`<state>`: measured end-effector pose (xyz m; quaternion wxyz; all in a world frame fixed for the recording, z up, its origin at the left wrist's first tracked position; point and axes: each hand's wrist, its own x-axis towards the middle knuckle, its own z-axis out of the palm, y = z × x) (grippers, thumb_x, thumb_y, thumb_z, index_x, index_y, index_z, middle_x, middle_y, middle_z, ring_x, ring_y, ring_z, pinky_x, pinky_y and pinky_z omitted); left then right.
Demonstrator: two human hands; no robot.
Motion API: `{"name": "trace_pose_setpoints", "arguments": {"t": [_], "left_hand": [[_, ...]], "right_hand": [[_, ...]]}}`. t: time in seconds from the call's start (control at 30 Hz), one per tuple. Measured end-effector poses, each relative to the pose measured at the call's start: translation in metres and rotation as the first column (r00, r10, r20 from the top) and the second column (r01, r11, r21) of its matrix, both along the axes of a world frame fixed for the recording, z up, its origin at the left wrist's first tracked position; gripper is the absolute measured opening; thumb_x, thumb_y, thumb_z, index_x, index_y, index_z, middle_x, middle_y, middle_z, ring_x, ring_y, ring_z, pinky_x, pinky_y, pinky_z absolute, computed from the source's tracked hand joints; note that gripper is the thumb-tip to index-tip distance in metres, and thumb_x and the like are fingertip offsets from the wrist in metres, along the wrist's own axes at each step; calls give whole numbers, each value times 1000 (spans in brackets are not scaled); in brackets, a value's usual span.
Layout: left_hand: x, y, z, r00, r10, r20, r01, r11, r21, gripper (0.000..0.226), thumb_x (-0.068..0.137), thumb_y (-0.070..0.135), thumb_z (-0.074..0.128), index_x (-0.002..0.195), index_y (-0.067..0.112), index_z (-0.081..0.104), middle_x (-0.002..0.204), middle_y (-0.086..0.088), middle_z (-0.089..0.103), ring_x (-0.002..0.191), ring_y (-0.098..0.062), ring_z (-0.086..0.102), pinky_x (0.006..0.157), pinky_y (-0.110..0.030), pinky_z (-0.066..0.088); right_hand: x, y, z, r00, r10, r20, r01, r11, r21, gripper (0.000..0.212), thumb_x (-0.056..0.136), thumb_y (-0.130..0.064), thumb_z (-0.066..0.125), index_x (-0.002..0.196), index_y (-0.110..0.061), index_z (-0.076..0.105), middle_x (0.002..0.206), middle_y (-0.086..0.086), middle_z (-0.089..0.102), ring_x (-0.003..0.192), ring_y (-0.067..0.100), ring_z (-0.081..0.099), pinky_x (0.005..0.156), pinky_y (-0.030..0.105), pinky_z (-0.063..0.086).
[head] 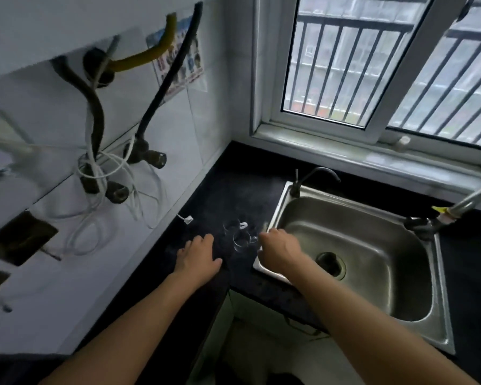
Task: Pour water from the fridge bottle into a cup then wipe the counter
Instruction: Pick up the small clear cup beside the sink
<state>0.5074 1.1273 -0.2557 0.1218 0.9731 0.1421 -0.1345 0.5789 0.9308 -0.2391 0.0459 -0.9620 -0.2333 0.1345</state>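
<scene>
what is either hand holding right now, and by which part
Nothing clearly. The left hand lies open on the black counter. The right hand is curled beside the clear glass cups, but blur hides whether it grips one.

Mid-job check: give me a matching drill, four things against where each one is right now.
Things:
1. left hand
2. right hand
3. clear cup
4. small tap

Places:
A. at the sink's back-left corner
B. flat on the black counter
C. between both hands
D. over the sink's left rim

Pairs: 1-B, 2-D, 3-C, 4-A

Head view, down onto counter point(222, 195)
</scene>
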Motion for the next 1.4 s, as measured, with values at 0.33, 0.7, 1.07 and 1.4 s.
{"name": "trace_pose_setpoints", "arguments": {"t": [0.33,0.7,1.07,1.4], "left_hand": [[93,1,-49,995,76,-65,-78,996,-35,48,93,28,64,134,18,42,134,-8,51,120,-28,52,97,-44,50],[134,12,-86,991,68,-113,-82,989,-126,58,85,29,75,135,25,45,132,-3,57,121,-26,52,96,-40,49],[130,23,-81,928,371,-41,-321,738,-594,51,75,9,80,100,46,55,106,15,64,93,0,66,72,-15,49],[41,35,-10,577,784,-229,-389,17,-921,51,85,-16,65,129,7,52,130,-21,61,113,-28,61,81,-36,55]], "right_hand": [[107,16,-48,990,67,-122,-60,997,54,26,86,-24,65,109,-15,58,109,11,62,103,34,62,79,41,49],[159,49,-100,907,200,-371,-140,973,183,27,89,-17,58,115,-23,61,108,7,60,97,31,64,79,40,54],[175,62,-98,842,166,-513,47,926,375,10,91,-24,60,89,-20,69,84,-3,65,76,16,60,56,22,42],[102,99,-26,753,366,-546,70,781,620,13,89,-28,63,78,-20,66,66,-2,63,57,8,54,55,30,44]]}}
